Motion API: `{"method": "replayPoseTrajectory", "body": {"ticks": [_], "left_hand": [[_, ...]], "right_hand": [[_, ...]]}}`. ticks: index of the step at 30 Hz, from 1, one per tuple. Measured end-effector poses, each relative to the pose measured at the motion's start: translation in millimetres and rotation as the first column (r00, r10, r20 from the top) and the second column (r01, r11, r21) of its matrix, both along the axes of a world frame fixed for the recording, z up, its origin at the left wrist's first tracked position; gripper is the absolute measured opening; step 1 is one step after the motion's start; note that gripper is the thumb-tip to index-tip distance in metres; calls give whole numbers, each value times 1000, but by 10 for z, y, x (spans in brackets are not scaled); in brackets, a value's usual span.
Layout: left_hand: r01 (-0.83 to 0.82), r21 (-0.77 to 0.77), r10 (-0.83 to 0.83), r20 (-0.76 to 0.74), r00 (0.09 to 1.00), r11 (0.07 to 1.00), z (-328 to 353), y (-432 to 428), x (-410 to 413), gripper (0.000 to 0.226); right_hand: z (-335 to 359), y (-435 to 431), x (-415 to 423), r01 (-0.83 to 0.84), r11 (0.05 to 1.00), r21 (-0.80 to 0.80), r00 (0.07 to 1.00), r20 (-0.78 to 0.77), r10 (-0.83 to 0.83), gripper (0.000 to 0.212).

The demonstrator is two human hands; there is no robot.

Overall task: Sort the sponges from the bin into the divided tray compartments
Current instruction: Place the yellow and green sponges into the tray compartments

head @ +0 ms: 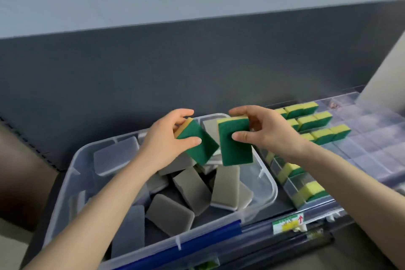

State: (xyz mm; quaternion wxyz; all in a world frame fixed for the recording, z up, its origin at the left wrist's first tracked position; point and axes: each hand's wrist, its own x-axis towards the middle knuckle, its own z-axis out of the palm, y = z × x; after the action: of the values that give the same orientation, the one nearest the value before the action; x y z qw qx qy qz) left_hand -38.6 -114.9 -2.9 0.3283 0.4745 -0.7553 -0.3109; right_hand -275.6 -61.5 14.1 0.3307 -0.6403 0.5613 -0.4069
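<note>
Now above bin | left hand pinches green sponge | right hand pinches second sponge

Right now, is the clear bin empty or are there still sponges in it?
Not empty. The clear bin still holds many grey sponges lying jumbled on its floor, with none of the green and yellow kind visible among them.

Light is soft & even, moderately bright, w/ no hard shadows; only faint shade under the sponges in the clear bin. Whole pic is slightly soft, w/ motion blur on the divided tray at right and the bin's near edge. Wide-angle lens bends the dark back panel & tilts lines toward the edges.
</note>
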Motion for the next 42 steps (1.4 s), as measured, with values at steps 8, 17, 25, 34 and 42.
{"method": "replayPoseTrajectory", "body": {"ticks": [8,17,25,34,42], "left_hand": [[90,-89,-97,-78,992,992,99,127,-714,61],[77,-135,-88,-80,993,988,180,336,-1715,56],[13,-127,-19,-51,999,992,116,422,-2670,54],[-45,-61,44,-25,999,997,-70,478,-3258,54],[41,-19,-39,103,994,999,-128,463,-3513,54]], "right_hand": [[95,403,-649,150,988,-28,989,2,-150,44],[64,477,-1624,91,995,-37,996,-12,-91,35],[-12,525,-2664,40,999,-13,999,-26,-41,33],[-124,496,-3396,79,996,-28,996,-47,-80,29],[-247,376,-3538,88,996,0,984,-158,-87,34]]}}
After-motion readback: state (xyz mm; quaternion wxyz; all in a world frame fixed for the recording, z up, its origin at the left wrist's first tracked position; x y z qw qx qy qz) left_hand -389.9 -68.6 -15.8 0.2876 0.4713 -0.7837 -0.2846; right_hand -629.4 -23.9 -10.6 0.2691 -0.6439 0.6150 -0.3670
